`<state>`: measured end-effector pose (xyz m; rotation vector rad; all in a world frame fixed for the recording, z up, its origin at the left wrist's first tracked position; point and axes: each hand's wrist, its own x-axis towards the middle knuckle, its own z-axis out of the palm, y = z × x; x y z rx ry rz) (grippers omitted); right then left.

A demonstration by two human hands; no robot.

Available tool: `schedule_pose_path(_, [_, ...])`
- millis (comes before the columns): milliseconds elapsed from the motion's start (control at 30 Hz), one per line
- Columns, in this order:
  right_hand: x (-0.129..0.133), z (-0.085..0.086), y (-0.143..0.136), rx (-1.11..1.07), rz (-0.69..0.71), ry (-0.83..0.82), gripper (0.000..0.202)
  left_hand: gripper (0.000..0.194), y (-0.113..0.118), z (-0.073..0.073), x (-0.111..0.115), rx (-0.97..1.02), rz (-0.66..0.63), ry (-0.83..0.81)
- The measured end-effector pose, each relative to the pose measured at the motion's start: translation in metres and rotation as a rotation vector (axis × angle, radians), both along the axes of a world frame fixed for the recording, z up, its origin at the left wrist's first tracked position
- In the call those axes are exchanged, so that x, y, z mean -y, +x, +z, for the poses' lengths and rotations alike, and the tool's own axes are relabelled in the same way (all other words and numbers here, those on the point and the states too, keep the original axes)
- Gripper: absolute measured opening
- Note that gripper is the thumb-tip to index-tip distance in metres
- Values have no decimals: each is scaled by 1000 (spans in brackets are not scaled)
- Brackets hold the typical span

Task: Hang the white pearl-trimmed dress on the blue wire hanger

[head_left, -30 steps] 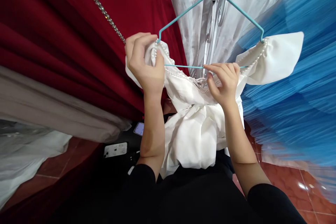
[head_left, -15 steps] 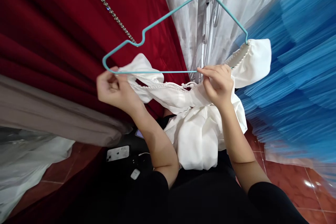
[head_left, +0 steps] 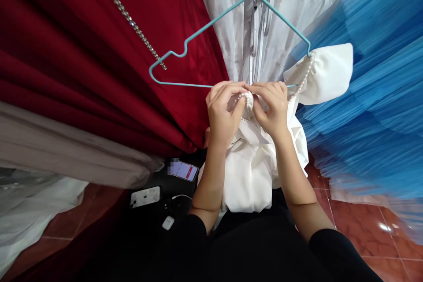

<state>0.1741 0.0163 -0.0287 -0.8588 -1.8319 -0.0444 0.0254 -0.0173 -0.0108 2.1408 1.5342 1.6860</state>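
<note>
A light-blue hanger [head_left: 218, 18] stands in front of me, its bottom bar at the height of my hands. A white garment with pearl-beaded trim [head_left: 247, 185] drapes over my lap, and one puffed part [head_left: 333, 72] hangs on the hanger's right shoulder. My left hand [head_left: 226, 108] is closed on the beaded edge, at the middle of the bottom bar. Close beside it, my right hand [head_left: 272, 108] pinches at the same bar, with white fabric under its fingers; the exact grip is partly hidden. The hanger's left shoulder carries no fabric.
Dark red cloth [head_left: 185, 97] with a rhinestone strand [head_left: 127, 15] hangs at left. Layered blue tulle [head_left: 370, 110] fills the right. Below left, two phones [head_left: 145, 197] [head_left: 185, 170], a cable and a small white case [head_left: 168, 222] lie on a black surface.
My left hand has moved right from the hanger's left corner to its middle, bringing the beaded white fabric along. My right hand stays near the bar. The hanger has shifted slightly.
</note>
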Motion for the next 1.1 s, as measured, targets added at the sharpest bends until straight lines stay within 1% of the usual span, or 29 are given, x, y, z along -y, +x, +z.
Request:
schedule_pose_path(100, [6,3,3,5,45,23,32,13,0,-3,-7,125,-64,-57])
schedule_pose_path(133, [8,6,6,-40,52,65,30,14,0,-3,-8,147,-67,-67])
schedule_pose_path(167, [9,9,9,-123,28,128,28,14,1,-3,-8,156,-63,-77])
schedule_pose_path(200, [9,13,15,-229,-32,207,25,14,3,-2,-9,157,-55,-89])
schedule_pose_path(267, [4,21,29,-407,-213,368,22,14,7,-1,-10,140,-36,-105])
schedule_pose_path(300, [0,25,38,-446,-293,431,26,14,8,0,-11,128,-30,-105])
schedule_pose_path(333, [-5,28,47,-444,-344,462,35,14,10,0,-12,117,-27,-100])
schedule_pose_path(400, [-18,31,61,-374,-353,429,48,15,10,-1,-15,100,-24,-85])
schedule_pose_path(433, [-23,31,65,-347,-337,367,46,15,8,-1,-16,96,-20,-76])
schedule_pose_path(533, [-37,30,72,-362,-323,152,22,15,1,-3,-20,103,-11,-41])
schedule_pose_path(600, [-44,33,75,-429,-346,89,17,15,-5,-4,-21,101,-23,-19])
schedule_pose_path(667, [-52,40,84,-498,-363,114,19,15,-9,-3,-21,80,-38,-3])
schedule_pose_path(733, [-61,45,99,-565,-375,201,20,16,-10,-3,-22,68,-60,18])
schedule_pose_path(800, [-65,41,116,-630,-414,304,18,17,-9,-3,-22,81,-90,41])
schedule_pose_path(867, [-61,27,127,-686,-468,395,16,19,-7,-3,-22,99,-111,44])
schedule_pose_path(900, [-55,17,128,-709,-491,444,14,19,-5,-2,-21,106,-114,37])
schedule_pose_path(933, [-46,8,125,-719,-502,467,13,19,-4,-2,-21,114,-115,28])
schedule_pose_path(967, [-35,0,118,-742,-510,546,11,19,-2,-2,-20,127,-121,23])
schedule_pose_path(1000, [-22,-6,109,-729,-509,520,10,19,-1,-1,-20,144,-132,26])
schedule_pose_path(1033, [-9,-9,98,-690,-503,415,12,20,1,-1,-19,160,-145,31])
schedule_pose_path(1067, [3,-8,86,-648,-480,361,13,21,2,-1,-19,173,-157,36])
schedule_pose_path(1100, [14,-4,75,-586,-431,341,12,22,3,-1,-19,185,-168,44])
